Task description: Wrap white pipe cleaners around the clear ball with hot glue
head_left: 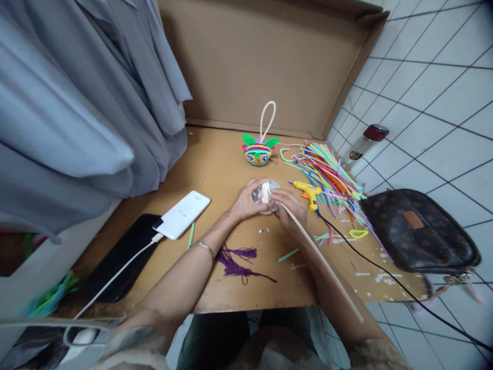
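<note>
My left hand (245,200) is closed around the side of a small round ball (259,195) with a speckled, greyish, translucent look. Pale strands cross the ball's top. My right hand (291,209) pinches a cream-white pipe cleaner (323,257) against the ball's right side, and its long tail runs back over my right forearm. Part of the ball is hidden by my fingers. Beyond my hands sits a finished-looking lion-head ornament (258,153) with green ears and a white loop. Close to my right hand lies a yellow hot glue gun (310,195), its nozzle pointing left.
Many coloured pipe cleaners (331,172) lie at the right, near a brown handbag (419,231) and a red-capped bottle (365,144). Purple tassels (234,262) rest by my left forearm. A white power bank (185,215) overlaps a black tablet-like slab (123,262). Grey cloth hangs left; cardboard stands behind.
</note>
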A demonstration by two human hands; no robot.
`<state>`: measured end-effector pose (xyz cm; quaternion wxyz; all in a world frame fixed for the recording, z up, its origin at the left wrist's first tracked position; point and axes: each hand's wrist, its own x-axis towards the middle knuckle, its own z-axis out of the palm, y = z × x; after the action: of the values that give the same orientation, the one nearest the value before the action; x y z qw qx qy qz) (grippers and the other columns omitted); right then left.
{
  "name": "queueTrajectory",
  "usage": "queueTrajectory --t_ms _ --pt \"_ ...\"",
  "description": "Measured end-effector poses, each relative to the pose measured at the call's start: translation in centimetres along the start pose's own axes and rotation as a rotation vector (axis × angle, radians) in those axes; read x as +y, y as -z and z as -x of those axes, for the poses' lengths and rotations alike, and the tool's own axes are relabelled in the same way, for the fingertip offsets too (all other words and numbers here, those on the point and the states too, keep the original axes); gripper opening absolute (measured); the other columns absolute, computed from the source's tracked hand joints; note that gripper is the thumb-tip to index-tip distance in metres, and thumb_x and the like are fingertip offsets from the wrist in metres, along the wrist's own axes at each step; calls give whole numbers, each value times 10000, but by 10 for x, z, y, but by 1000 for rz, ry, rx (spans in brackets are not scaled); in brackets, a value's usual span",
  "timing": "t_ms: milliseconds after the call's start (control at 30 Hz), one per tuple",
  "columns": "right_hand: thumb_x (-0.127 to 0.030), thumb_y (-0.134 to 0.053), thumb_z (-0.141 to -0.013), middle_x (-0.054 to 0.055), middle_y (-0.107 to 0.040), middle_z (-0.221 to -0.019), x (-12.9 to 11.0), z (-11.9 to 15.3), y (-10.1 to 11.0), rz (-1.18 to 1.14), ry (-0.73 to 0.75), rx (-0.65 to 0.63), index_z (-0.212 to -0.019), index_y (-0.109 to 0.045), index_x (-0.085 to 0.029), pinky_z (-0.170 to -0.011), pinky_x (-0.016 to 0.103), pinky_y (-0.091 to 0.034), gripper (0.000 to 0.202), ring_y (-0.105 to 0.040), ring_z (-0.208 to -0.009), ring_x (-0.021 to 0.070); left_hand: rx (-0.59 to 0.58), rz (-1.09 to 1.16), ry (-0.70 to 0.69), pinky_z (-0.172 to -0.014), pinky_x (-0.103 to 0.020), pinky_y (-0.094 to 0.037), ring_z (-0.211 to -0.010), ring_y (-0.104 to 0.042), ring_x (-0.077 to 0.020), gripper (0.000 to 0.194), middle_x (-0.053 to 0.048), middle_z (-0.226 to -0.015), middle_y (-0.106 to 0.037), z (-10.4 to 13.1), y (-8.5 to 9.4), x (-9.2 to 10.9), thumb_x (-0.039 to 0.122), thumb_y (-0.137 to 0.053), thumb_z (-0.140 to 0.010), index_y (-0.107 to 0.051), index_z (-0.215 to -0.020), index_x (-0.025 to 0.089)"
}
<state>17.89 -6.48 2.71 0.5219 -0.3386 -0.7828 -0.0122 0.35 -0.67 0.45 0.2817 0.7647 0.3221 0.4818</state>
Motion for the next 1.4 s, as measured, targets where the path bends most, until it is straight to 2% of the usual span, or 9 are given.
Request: queueTrajectory --t_ms 200,400,633,833,1000,1200,1400 --pt "-247 -469 -978 118 -757 -1111 1 -1 0 -1 -11 -37 -1047 -727 -207 -957 424 -577 270 -708 -1065 221 -3 -8 0 -1096 -487 -454 -1228 -603 -299 667 -125 -1309 -633 0 0 0 340 -782 -649 -628 -1282 194" --pt "-223 -463 -975 123 -765 -1069 -4 -5 1 30 12 -19 -1013 -724 -197 -929 403 -582 265 -713 -1032 208 -3 6 -28 -1104 -510 -448 -1241 -596 -305 666 -143 -1313 -622 0 -1 -2 340 -778 -660 -621 -1286 177" --pt "-241 -453 -980 124 -766 -1062 -5 -6 0 9 -21 -21 -1006 -726 -197 -930 421 -580 278 -712 -1031 210 6 -71 -21 -1169 -529 -381 -1420 -440 -335 653 -164 -1480 -468 0 0 1 258 -787 -636 -617 -1262 184" --pt "-260 -464 -981 113 -769 -1049 -7 -7 -1 -16 -41 6 -1012 -736 -207 -929 416 -581 279 -716 -1018 218 29 -87 -84 -1146 -533 -407 -1340 -522 -317 643 -151 -1406 -561 -1 -1 3 279 -759 -661 -593 -1276 188" --pt "-237 -476 -981 115 -768 -1036 -7 -7 -2 -22 -15 38 -1015 -732 -196 -928 401 -578 261 -716 -1012 212 42 -111 -77 -1106 -488 -456 -1258 -582 -305 636 -145 -1324 -617 -1 -2 6 337 -748 -671 -595 -1267 174" --pt "-187 -490 -967 126 -765 -1039 -7 -7 -2 -27 22 56 -1035 -723 -181 -922 396 -578 243 -712 -1019 210 41 -79 -24 -1086 -443 -476 -1222 -607 -292 704 -141 -1328 -612 1 -2 14 349 -732 -693 -514 -1338 170" --pt "-195 -490 -974 113 -766 -1048 -6 -7 -3 -53 -2 67 -1035 -724 -191 -919 385 -576 243 -714 -1016 204 97 -23 -130 -1121 -460 -440 -1298 -550 -306 674 -162 -1359 -568 1 -5 10 376 -748 -694 -499 -1287 175"
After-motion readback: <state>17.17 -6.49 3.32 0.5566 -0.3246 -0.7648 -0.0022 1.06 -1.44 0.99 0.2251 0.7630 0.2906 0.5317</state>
